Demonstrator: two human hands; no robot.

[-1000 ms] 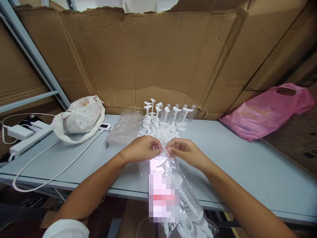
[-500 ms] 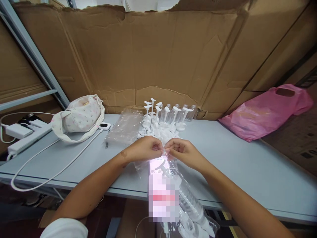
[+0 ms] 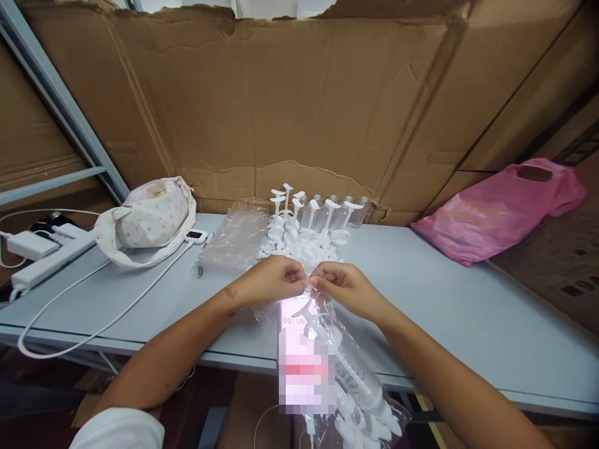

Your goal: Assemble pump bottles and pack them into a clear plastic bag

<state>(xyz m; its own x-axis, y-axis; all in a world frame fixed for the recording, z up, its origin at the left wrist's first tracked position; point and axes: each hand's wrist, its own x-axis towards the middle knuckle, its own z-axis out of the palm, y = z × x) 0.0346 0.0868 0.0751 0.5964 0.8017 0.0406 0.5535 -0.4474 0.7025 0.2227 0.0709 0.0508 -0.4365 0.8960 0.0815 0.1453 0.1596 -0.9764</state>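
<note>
Both the left hand (image 3: 271, 280) and right hand (image 3: 344, 285) pinch their fingers shut on the crinkly mouth of a clear plastic bag (image 3: 360, 386) of ribbed bottles, draped over the smooth grey worktop (image 3: 468, 312) edge.

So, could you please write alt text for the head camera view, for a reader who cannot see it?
Two bare hands, left hand and right hand, pinch the top of a clear bag holding a bottle and white parts, over a grey table. Behind them stand white pumps and clear bottles, with a white purse at left, a pink bag at right, and cardboard behind.
</note>
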